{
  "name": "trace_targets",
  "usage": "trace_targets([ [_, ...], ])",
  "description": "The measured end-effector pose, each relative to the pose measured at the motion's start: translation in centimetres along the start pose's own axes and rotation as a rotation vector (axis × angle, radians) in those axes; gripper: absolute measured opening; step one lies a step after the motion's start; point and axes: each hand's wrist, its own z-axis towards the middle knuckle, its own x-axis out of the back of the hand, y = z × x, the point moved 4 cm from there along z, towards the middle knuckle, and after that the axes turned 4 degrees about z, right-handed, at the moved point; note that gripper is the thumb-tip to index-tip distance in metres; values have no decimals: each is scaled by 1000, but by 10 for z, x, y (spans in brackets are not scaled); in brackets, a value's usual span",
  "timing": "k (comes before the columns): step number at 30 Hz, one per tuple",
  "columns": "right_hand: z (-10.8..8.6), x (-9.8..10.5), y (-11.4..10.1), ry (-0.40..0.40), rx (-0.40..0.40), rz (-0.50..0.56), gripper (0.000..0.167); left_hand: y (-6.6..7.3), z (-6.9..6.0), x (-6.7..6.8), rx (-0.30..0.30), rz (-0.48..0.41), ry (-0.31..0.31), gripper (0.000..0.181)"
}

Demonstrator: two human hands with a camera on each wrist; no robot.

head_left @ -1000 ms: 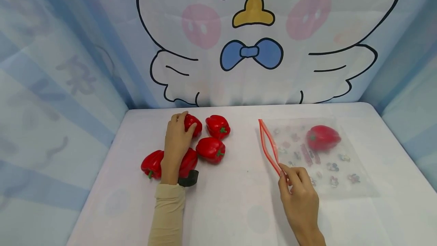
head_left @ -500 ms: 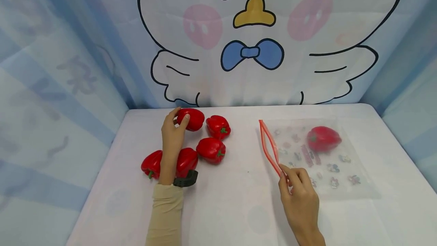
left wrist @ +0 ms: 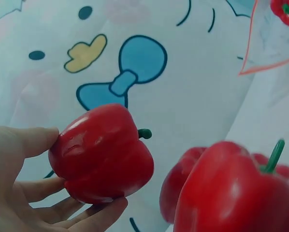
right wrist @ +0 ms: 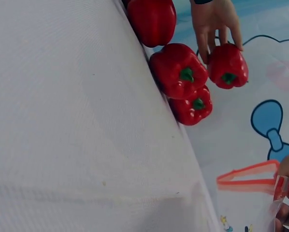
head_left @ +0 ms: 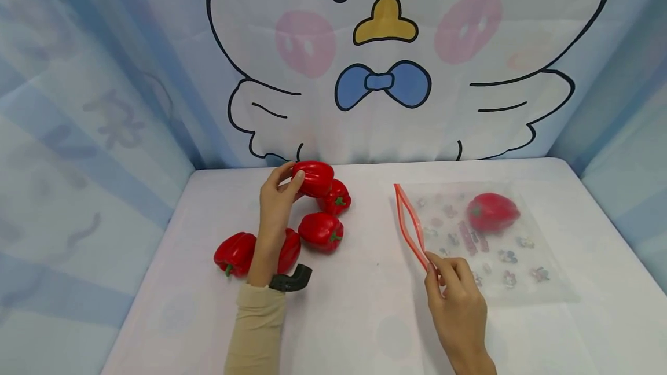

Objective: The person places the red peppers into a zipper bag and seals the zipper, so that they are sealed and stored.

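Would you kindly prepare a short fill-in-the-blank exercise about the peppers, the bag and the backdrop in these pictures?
1. The left hand holds a pepper whose colour is ____.
2. The right hand grips a see-through bag; the number of peppers inside it is ____.
3. The bow tie printed on the backdrop is coloured ____.
4. The loose peppers on the table, neither held nor bagged, number ____.

Missing words: red; one; blue; four.

Six glossy red bell peppers [head_left: 321, 231] here, one inside the single translucent, orange-rimmed plastic bag [head_left: 526, 262]! One left hand [head_left: 276, 201], one right hand [head_left: 458, 297], one white table [head_left: 359, 317].
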Motion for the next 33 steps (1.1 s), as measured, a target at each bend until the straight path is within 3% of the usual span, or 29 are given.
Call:
trace_targets([
  [3,-1,0,-1,-2,2,-5,38,2,-4,-7,20,-41,-20,47],
  [9,-1,0,0,-3,7,0,38,0,-12,-21,56,-36,-46,51],
  [19,-1,-1,2,-12,17,-2,38,3,-21,-52,71,-70,-155,53],
  [33,0,2,-1,-50,-30,1,32,2,-32,-75,82,20,-190,56],
])
